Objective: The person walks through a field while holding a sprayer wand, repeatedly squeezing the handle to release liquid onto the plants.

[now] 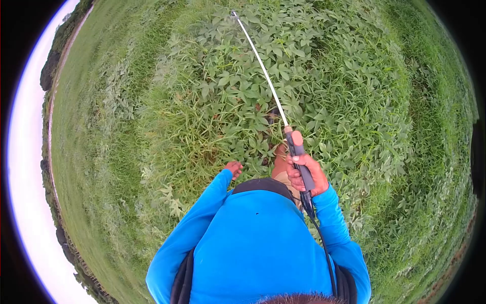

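Observation:
My right hand (307, 175) is wrapped around the dark grip of a spray wand (263, 71), thumb on top near an orange-pink piece. The wand's long white tube slants forward and slightly left, over the leaves, to a small dark nozzle (234, 14). Faint mist seems to hang near the nozzle. From the grip's lower end a black hose (326, 248) runs back along my right side. My left hand (234, 169) hangs in front of my waist, its fingers loosely curled, with nothing visible in them. It is just above the grass, apart from the wand.
Dense broad-leaved plants (349, 96) and tall grass (177, 121) surround me. Part of my leg (281, 161) shows among the foliage. Dark straps (182, 278) run along my sides. At far left lie a pale track (55, 96), trees (50, 68) and bright sky.

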### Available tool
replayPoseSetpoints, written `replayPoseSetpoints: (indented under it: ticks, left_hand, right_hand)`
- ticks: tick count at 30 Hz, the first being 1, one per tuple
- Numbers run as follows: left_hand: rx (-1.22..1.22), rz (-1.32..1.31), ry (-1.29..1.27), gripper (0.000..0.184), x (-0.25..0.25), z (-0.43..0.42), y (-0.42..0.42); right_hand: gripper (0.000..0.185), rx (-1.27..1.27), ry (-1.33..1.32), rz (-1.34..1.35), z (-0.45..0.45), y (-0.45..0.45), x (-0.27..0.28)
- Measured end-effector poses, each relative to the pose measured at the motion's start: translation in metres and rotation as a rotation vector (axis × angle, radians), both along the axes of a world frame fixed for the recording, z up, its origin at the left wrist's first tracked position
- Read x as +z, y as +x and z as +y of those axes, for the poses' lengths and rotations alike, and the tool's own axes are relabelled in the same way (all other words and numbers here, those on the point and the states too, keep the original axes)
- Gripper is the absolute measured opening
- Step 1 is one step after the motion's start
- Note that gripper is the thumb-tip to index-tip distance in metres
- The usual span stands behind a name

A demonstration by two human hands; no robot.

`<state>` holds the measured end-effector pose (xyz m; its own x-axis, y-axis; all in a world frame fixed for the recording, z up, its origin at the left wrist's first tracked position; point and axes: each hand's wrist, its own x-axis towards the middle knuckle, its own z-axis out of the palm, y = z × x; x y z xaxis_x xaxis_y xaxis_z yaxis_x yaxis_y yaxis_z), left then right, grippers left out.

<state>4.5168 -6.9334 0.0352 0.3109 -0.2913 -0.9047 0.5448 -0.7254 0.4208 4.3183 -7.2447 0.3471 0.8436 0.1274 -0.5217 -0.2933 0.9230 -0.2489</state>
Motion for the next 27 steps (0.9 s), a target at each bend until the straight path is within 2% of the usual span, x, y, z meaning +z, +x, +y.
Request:
replayPoseSetpoints:
  ticks: [3,5,12,15,19,23,25,27]
  left_hand:
    - [-0.003,0.053,0.095,0.025,-0.006,-0.001,-0.005]
    - [-0.029,0.051,0.065,0.025,-0.006,0.000,-0.007]
    - [-0.065,0.101,-0.016,0.024,-0.017,-0.012,-0.007]
    - [-0.120,0.081,-0.036,0.024,-0.025,-0.022,-0.005]
    - [-0.135,0.109,-0.019,0.026,-0.037,-0.043,0.005]
    - [-0.223,0.054,0.045,0.028,-0.027,-0.078,0.017]
    - [-0.223,0.041,0.054,0.028,-0.018,-0.092,0.027]
    - [-0.193,0.028,0.009,0.023,-0.009,-0.105,0.037]
  right_hand:
    - [0.025,-0.054,-0.034,0.031,0.017,-0.038,-0.002]
    - [0.020,-0.117,-0.041,0.098,0.026,-0.058,0.002]
    - [0.020,-0.317,-0.179,0.291,0.052,-0.096,0.015]
    - [0.020,-0.343,-0.142,0.316,0.045,-0.102,0.007]
    - [0.021,-0.390,-0.027,0.269,0.014,-0.092,-0.012]
    - [0.021,-0.377,-0.055,0.231,-0.031,-0.065,-0.021]
    - [0.022,-0.396,-0.249,0.265,-0.044,-0.051,-0.021]
    - [0.022,-0.424,-0.290,0.290,-0.052,-0.043,-0.013]
